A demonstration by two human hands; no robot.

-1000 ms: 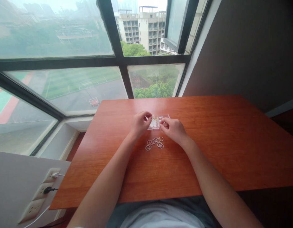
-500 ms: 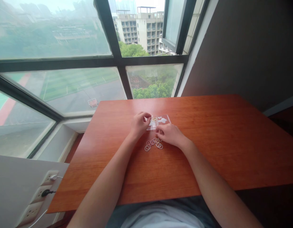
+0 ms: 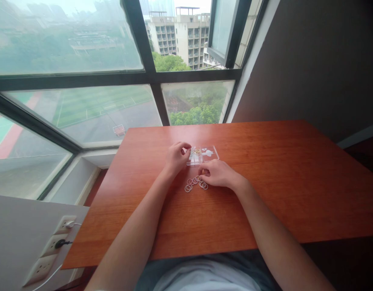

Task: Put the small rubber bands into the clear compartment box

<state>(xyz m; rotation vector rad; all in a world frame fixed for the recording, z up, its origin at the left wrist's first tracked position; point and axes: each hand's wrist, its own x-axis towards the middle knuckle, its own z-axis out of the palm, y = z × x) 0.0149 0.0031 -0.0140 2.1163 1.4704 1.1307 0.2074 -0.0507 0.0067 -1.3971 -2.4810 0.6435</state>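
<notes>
A clear plastic box (image 3: 194,163) with its lid (image 3: 215,153) opened out to the right lies on the table, and several small yellowish and pale rings (image 3: 197,152) are inside. At the box's left edge, my left hand (image 3: 177,155) has its thumb and fingers closed on the side. Several thin pale and pinkish rings (image 3: 189,186) lie loosely grouped on the wood in front of the box. My right hand (image 3: 215,171) is bent over the far right of this group, fingertips pinched together against the rings. Whatever sits between those fingertips is too small to make out.
The reddish-brown wooden table (image 3: 283,194) extends far to the right. Beyond its back edge stands a dark-framed window (image 3: 156,76). At lower left, wall sockets (image 3: 50,244) carry a black plug and a white cable.
My right hand has moved slightly toward the rings, uncovering more of the box's front edge. My left hand stays at the box's left side. The whole view has shifted a little.
</notes>
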